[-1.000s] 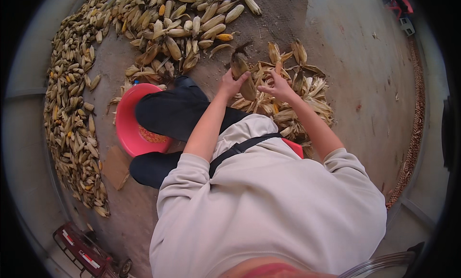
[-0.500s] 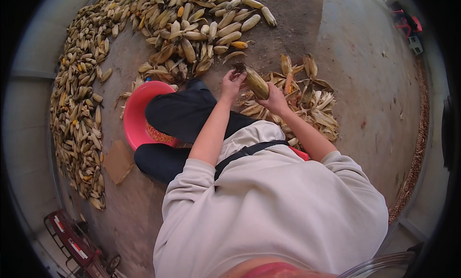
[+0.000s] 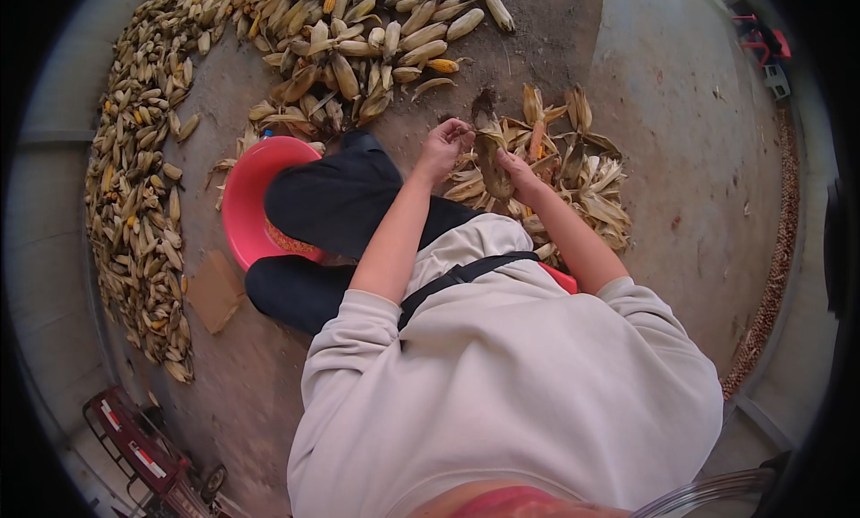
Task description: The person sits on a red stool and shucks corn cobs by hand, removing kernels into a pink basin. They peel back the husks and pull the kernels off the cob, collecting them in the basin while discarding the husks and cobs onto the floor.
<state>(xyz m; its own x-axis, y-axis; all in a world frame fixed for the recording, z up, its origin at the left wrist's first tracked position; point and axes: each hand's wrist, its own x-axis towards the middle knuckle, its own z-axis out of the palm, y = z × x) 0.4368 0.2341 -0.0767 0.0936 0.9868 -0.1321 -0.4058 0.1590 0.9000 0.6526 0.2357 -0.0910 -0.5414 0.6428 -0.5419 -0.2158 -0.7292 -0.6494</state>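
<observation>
An ear of corn (image 3: 493, 164), still wrapped in its dry brown husk, stands nearly upright in front of me with its dark, frayed tip away from me. My right hand (image 3: 521, 179) is wrapped round its lower part from the right, thumb along the side. Beside the upper end, my left hand (image 3: 443, 151) has its fingers pinched together, apparently on a loose piece of husk (image 3: 477, 129); the fingertips partly hide it. Under and beyond the ear lies a heap of stripped husks (image 3: 596, 200), with an orange cob (image 3: 537, 142) among them.
A big pile of unhusked corn (image 3: 345, 48) spreads ahead and down the left side. The pink basin (image 3: 240, 205) with loose kernels (image 3: 291, 240) stands by my legs, near a flat piece of cardboard (image 3: 215, 291). A dark red cart (image 3: 139, 451) is at lower left.
The ear has turned from slanting to nearly upright, its tip swinging right and away from me. My left hand has shifted slightly right, and a piece of husk has come loose near the tip.
</observation>
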